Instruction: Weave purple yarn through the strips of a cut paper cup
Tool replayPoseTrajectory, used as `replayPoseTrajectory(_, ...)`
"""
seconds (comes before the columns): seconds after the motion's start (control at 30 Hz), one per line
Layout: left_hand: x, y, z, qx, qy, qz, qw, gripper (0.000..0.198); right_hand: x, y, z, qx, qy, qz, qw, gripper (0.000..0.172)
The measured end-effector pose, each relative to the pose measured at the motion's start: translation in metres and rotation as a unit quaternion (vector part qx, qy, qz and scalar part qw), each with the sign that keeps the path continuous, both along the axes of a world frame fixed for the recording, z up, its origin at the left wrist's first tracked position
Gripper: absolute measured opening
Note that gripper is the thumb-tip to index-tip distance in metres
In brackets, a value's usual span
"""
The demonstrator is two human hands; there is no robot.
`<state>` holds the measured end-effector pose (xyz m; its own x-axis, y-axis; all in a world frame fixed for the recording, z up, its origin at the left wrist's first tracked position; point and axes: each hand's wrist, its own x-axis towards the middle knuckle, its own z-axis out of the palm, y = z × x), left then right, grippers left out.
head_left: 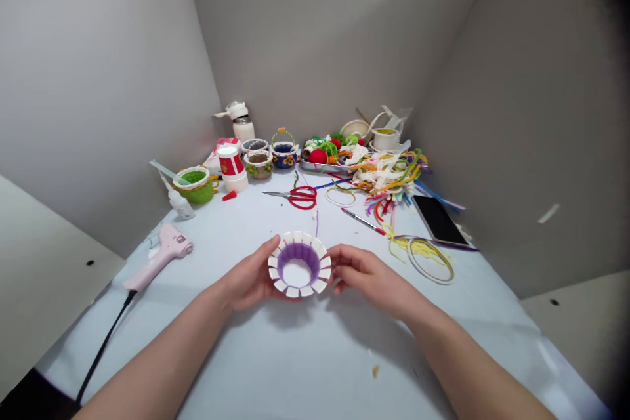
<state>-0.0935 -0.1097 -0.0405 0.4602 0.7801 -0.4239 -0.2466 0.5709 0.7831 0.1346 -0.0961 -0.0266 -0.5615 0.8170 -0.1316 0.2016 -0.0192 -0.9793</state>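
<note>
A white paper cup [294,291] with its wall cut into strips that fan outward is tilted toward me. Purple yarn [296,251] lines the inside of its wall. My left hand [251,279] is closed round the cup's left side, thumb up at the rim. On the right, my right hand [361,269] has its fingers curled in at the cup's edge; what they pinch, if anything, is hidden. A thin purple strand runs from behind the cup toward the back of the table.
Red-handled scissors [302,197], a pen [363,221] and a phone [440,220] lie beyond my hands. At left sits a pink glue gun [160,256] with its cord. Small woven baskets [258,164], a glue bottle [181,204] and heaped yarn [388,174] stand farther back.
</note>
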Motion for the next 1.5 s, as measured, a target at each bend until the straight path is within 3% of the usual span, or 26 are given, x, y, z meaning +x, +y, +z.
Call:
replayPoseTrajectory(0.1,-0.001,-0.001,-0.005,-0.033,-0.024,-0.03,0.999,0.062,0.006,0.007,-0.008,0.163,-0.047,-0.079,0.982,0.035)
replayPoseTrajectory(0.2,0.0,-0.004,-0.01,-0.045,-0.058,-0.083,0.994,0.065,0.01,0.008,-0.011,0.269,-0.073,-0.032,0.96,0.057)
replayPoseTrajectory(0.33,0.001,-0.008,-0.016,-0.041,-0.078,-0.118,0.989,0.064,0.006,0.003,-0.009,0.219,-0.073,0.088,0.969,0.067)
replayPoseTrajectory(0.47,-0.001,-0.009,-0.019,-0.042,-0.085,-0.118,0.989,0.061,0.005,0.003,-0.007,0.176,-0.078,0.109,0.975,0.034)
replayPoseTrajectory(0.53,-0.002,-0.009,-0.018,-0.034,-0.084,-0.107,0.99,0.057,0.01,0.008,-0.007,0.165,-0.093,0.104,0.976,0.025)
replayPoseTrajectory(0.73,-0.001,-0.009,-0.011,-0.021,-0.093,-0.095,0.991,0.049,0.03,0.023,-0.009,0.137,-0.088,0.047,0.986,0.031)
replayPoseTrajectory(0.87,0.0,-0.007,-0.008,-0.021,-0.1,-0.093,0.99,0.05,0.041,0.026,-0.007,0.116,-0.097,0.059,0.987,0.032)
replayPoseTrajectory(1.03,-0.001,-0.004,-0.002,-0.021,-0.058,-0.009,0.998,0.044,0.055,0.029,-0.002,0.111,-0.114,0.048,0.986,0.034)
replayPoseTrajectory(1.23,0.001,-0.002,0.002,-0.031,-0.071,0.055,0.995,0.042,0.075,0.038,-0.011,0.097,-0.118,0.016,0.988,0.037)
replayPoseTrajectory(1.37,0.0,-0.002,0.0,-0.034,-0.085,0.055,0.994,0.042,0.084,0.04,-0.009,0.094,-0.092,-0.009,0.991,0.037)
replayPoseTrajectory(1.5,-0.001,-0.002,-0.003,-0.033,-0.074,0.013,0.997,0.045,0.081,0.039,-0.001,0.14,-0.12,0.031,0.982,0.026)
